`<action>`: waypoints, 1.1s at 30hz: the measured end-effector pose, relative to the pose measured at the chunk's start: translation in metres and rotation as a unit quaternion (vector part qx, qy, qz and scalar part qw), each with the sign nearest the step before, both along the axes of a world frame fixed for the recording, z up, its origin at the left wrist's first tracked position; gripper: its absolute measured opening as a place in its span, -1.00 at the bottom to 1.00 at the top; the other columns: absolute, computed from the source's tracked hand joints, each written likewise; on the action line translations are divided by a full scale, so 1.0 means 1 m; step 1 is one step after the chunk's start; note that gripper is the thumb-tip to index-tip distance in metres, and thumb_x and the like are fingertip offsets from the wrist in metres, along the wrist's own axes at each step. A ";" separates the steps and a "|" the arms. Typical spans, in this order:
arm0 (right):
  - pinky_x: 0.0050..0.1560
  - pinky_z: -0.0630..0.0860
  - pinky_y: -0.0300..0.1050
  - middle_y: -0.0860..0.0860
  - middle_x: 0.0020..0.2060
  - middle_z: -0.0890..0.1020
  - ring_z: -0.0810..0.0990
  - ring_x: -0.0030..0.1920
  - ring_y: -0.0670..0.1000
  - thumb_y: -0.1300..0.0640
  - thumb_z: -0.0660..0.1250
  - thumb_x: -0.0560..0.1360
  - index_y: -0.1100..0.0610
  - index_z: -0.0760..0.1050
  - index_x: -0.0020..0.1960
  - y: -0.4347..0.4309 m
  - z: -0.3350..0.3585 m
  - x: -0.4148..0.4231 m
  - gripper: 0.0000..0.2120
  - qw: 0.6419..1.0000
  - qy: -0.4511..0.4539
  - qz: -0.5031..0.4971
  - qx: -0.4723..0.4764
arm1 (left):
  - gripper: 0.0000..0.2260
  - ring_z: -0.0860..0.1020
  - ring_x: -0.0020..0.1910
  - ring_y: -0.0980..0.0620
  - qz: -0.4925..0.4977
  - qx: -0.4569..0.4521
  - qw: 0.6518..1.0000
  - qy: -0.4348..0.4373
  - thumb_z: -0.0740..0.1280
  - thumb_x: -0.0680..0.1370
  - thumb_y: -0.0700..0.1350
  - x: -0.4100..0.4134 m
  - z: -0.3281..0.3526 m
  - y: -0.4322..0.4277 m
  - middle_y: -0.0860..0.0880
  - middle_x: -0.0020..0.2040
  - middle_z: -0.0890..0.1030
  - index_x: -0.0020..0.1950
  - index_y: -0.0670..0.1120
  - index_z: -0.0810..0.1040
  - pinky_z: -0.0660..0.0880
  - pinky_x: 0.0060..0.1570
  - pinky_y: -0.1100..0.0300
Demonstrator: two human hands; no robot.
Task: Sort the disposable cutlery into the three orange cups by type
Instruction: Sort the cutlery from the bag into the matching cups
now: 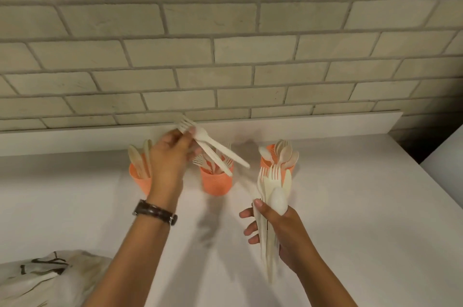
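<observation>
1. the left hand (170, 156) pinches two pale forks (213, 148) near their heads; its fingertips are turned away, so the exact grip is hard to make out. the tines point up-left toward the wall and the handles slant down-right over the middle cup (216, 181).
2. the right hand (275, 226) is closed round a mixed bundle of cutlery (271, 196), held upright: fork tines, a knife tip and one spoon bowl show above the thumb, and the handles stick out below the palm. how many pieces it holds cannot be counted.
3. the left cup (140, 178), with knives, is partly hidden behind the left wrist; the middle cup holds forks; the right cup (266, 160), with spoons, is half covered by the bundle.
4. all three stand on a white counter (350, 206) near a brick wall (225, 30). a crumpled bag (45, 274) is cut off at the lower left corner. a dark watch (155, 212) circles the left wrist.
</observation>
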State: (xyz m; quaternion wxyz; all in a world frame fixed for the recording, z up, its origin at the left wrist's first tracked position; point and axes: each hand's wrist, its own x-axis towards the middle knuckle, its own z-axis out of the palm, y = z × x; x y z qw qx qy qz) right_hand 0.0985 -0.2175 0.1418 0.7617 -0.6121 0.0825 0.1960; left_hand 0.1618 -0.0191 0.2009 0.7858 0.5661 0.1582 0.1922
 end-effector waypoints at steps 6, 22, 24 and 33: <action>-0.48 0.48 -0.12 0.15 -0.31 0.60 0.51 -0.48 0.05 0.13 0.33 0.52 0.28 0.52 -0.05 -0.006 -0.005 0.004 -0.81 0.999 0.021 -0.048 -0.001 | -0.77 0.55 -0.31 0.13 0.105 0.136 0.983 -0.068 0.41 0.45 -0.22 0.033 0.008 0.021 0.13 -0.40 0.61 -0.36 0.03 0.57 0.58 -0.21 0.18; -0.40 0.58 -0.06 0.09 -0.37 0.57 0.55 -0.40 0.03 0.13 0.34 0.50 0.26 0.60 0.04 -0.005 0.002 0.010 -0.78 0.998 0.025 -0.050 0.039 | -0.47 0.49 -0.09 0.07 0.021 0.358 0.928 0.101 0.48 0.37 -0.19 0.023 -0.066 -0.016 0.02 0.06 0.47 0.30 -0.06 0.42 0.44 -0.05 0.25; -0.41 0.57 -0.07 0.03 -0.39 0.59 0.55 -0.39 0.03 0.13 0.34 0.49 0.28 0.59 0.07 -0.003 0.002 0.011 -0.75 0.997 0.028 -0.049 0.058 | -0.60 0.50 -0.14 0.09 0.010 0.373 0.925 0.065 0.49 0.37 -0.10 -0.001 -0.054 -0.024 0.06 0.05 0.50 0.17 -0.02 0.50 0.42 -0.16 0.40; -0.19 0.61 0.01 0.09 -0.20 0.71 0.70 -0.14 0.09 0.07 0.35 0.49 0.19 0.57 0.12 0.006 0.001 0.008 -0.73 0.995 0.042 -0.054 0.073 | -0.93 0.56 -0.11 0.11 -0.193 0.384 0.898 0.100 0.47 0.35 0.10 -0.075 -0.068 -0.066 0.16 -0.18 0.58 -0.29 0.21 0.60 0.35 -0.11 0.39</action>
